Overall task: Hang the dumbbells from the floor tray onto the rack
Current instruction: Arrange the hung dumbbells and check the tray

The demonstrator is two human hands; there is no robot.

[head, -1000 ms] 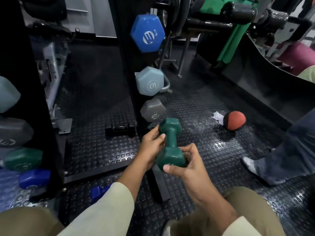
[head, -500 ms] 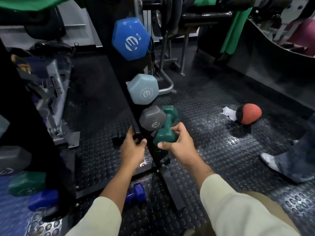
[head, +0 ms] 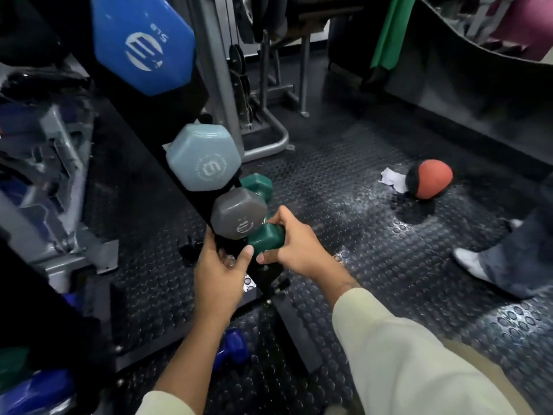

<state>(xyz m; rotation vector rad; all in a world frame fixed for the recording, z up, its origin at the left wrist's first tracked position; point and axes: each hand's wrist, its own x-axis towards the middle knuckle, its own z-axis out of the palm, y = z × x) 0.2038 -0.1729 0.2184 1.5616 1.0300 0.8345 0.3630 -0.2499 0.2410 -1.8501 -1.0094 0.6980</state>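
Note:
My right hand (head: pixel 294 245) grips the near head of a green dumbbell (head: pixel 264 238), whose far head shows behind the grey one. It sits low against the black rack (head: pixel 179 163), just under the grey dumbbell (head: pixel 238 212). My left hand (head: pixel 220 274) rests with spread fingers on the rack's lower part, thumb touching the green head. Above hang a pale blue dumbbell (head: pixel 205 157) and a big blue one (head: pixel 140 43). A small dark blue dumbbell (head: pixel 235 348) lies on the floor below my left arm.
A red and black ball (head: pixel 431 179) and a white scrap lie on the studded rubber floor to the right. Another person's leg and white shoe (head: pixel 478 262) stand at far right. Grey machine frames (head: pixel 263 115) rise behind the rack. More dumbbells lie at the bottom left (head: pixel 33 390).
The view has drawn closer to the rack. My right hand has brought the green dumbbell in under the grey one, and my left hand has let go of it and moved onto the rack.

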